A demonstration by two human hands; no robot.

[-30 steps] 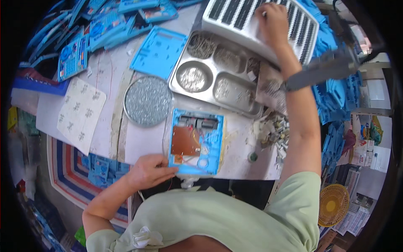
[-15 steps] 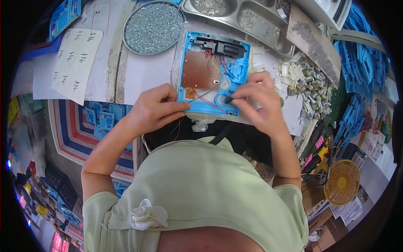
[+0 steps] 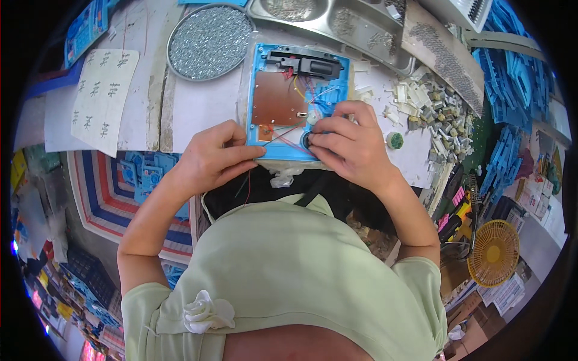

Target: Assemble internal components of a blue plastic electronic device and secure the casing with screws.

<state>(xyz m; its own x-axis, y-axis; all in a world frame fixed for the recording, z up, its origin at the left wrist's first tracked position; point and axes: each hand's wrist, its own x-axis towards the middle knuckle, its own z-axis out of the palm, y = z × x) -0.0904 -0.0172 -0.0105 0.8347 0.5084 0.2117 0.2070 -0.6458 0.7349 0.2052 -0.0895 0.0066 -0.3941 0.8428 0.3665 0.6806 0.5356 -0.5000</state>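
Note:
A blue plastic housing lies open on the table before me, with a brown circuit board, a black mechanism and thin coloured wires inside. My left hand pinches its near left corner, beside a small copper-coloured disc. Thin red and dark wires hang below these fingers. At the near right corner, the fingers of my right hand are closed on a small dark part at the round ring of the housing. The fingers hide most of that part.
A round tray of screws and a metal compartment tray stand behind. Right of the housing lie a small green-topped round piece and a heap of small white and metal parts. A paper sheet lies left.
My right hand has moved left and down onto the ring, bringing the dark part to it. The green-topped piece has come into sight. My left hand keeps its pinch on the corner.

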